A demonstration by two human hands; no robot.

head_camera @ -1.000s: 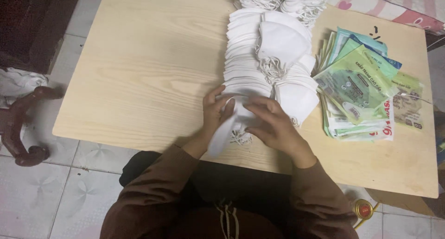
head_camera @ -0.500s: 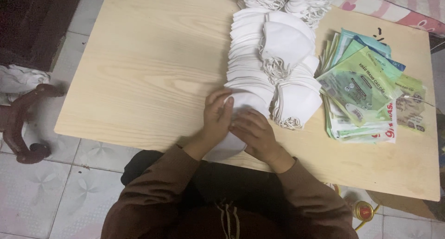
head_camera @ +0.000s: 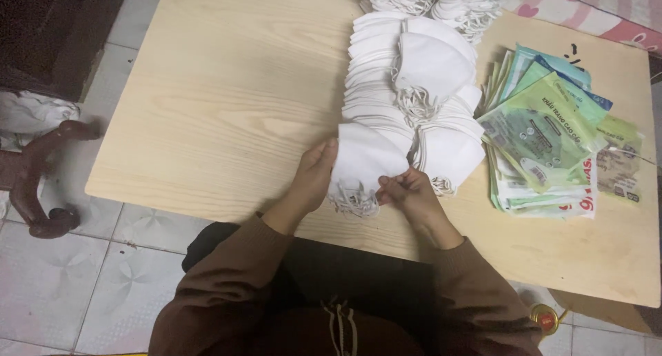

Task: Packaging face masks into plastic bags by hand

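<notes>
A small bundle of white folded face masks [head_camera: 364, 164] is held upright at the near edge of the pale wooden table [head_camera: 221, 114]. My left hand [head_camera: 314, 176] grips its left side, fingers along the edge. My right hand [head_camera: 407, 190] pinches the bundle's lower right corner by the ear loops. Just beyond it lies a long overlapping row of white masks [head_camera: 407, 87] running away from me, with a second short row to its right.
A fanned stack of green and blue flat plastic packets [head_camera: 545, 142] lies on the table's right side. More white masks [head_camera: 441, 1] are heaped at the far edge. A dark wooden furniture leg [head_camera: 41, 176] stands on the tiled floor at the left.
Both hands have lifted the bundle of masks from flat on the table to upright, and the right hand has shifted to its lower right corner.
</notes>
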